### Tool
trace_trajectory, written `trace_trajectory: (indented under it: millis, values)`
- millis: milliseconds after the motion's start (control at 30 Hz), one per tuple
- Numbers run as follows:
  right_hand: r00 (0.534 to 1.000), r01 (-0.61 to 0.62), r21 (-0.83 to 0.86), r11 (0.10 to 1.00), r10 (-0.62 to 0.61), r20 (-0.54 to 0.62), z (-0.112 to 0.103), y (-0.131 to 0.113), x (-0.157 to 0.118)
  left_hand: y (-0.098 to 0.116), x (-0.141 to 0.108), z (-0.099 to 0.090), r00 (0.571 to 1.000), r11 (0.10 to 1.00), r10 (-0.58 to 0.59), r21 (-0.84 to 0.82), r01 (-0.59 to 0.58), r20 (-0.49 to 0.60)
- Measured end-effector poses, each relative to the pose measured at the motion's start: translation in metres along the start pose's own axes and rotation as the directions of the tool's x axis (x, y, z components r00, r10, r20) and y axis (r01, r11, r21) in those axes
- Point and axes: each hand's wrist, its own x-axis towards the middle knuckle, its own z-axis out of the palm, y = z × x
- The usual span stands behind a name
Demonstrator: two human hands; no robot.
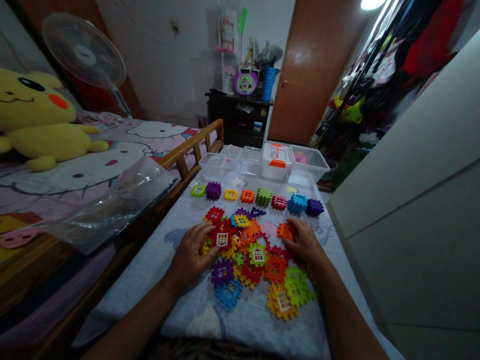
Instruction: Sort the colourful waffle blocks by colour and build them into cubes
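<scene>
A loose pile of colourful notched plastic tiles lies mid-table, among them a lime tile with a white window [258, 254] and a blue tile [228, 295]. At the pile's left edge, my left hand [193, 250] touches a red tile with a white window [222, 239], fingers bent around its side. On the right, my right hand [304, 240] has thumb and fingers closed on an orange tile [285, 231]. Behind the pile runs a row of tiles sorted by colour, including a purple stack [213, 190], a green stack [264, 196] and a blue stack [297, 203].
Clear plastic containers [309, 162] and a lidded box with orange clips [276, 162] stand at the far end of the cloth-covered table [150, 280]. Left are a wooden bed rail [195, 142], a clear bag [120, 205] and a yellow plush toy [48, 125].
</scene>
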Motion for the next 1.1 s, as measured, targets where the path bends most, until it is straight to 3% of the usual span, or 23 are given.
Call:
trace_trajectory:
  millis: [233, 333, 433, 567, 700, 867, 967, 1033, 1100]
  values:
    - [1.0, -0.002, 0.003, 1.0, 0.002, 0.004, 0.003, 0.0, 0.001, 0.007, 0.004, -0.007, 0.994, 0.994, 0.094, 0.06, -0.091, -0.051]
    - [1.0, -0.001, 0.004, 1.0, 0.001, -0.028, 0.007, 0.002, 0.003, 0.027, 0.02, -0.014, 0.987, 0.984, 0.158, 0.093, -0.154, -0.036]
    - [0.995, 0.038, 0.033, 0.999, -0.035, -0.088, 0.012, 0.001, 0.005, 0.058, 0.049, -0.015, 0.968, 0.966, 0.24, 0.084, -0.246, 0.078]
    - [0.988, 0.127, 0.089, 0.988, -0.118, -0.098, 0.016, -0.001, 0.008, 0.096, 0.092, 0.005, 0.88, 0.929, 0.309, 0.085, -0.361, 0.361]
    - [0.986, 0.148, 0.152, 0.977, -0.135, -0.095, 0.01, 0.003, 0.008, 0.119, 0.127, 0.04, 0.748, 0.898, 0.288, 0.103, -0.428, 0.597]
    - [0.975, 0.034, 0.26, 0.965, 0.025, -0.22, -0.004, 0.012, 0.009, 0.134, 0.155, 0.081, 0.624, 0.87, 0.243, 0.118, -0.479, 0.743]
    - [0.966, -0.038, 0.302, 0.952, 0.112, -0.231, -0.009, 0.016, 0.01, 0.14, 0.163, 0.098, 0.542, 0.837, 0.217, 0.131, -0.532, 0.812]
    - [0.966, -0.073, 0.325, 0.943, 0.148, -0.213, -0.009, 0.017, 0.011, 0.142, 0.166, 0.104, 0.509, 0.821, 0.208, 0.133, -0.555, 0.835]
    - [0.965, -0.097, 0.345, 0.934, 0.174, -0.198, -0.008, 0.019, 0.011, 0.143, 0.17, 0.107, 0.506, 0.826, 0.191, 0.141, -0.545, 0.841]
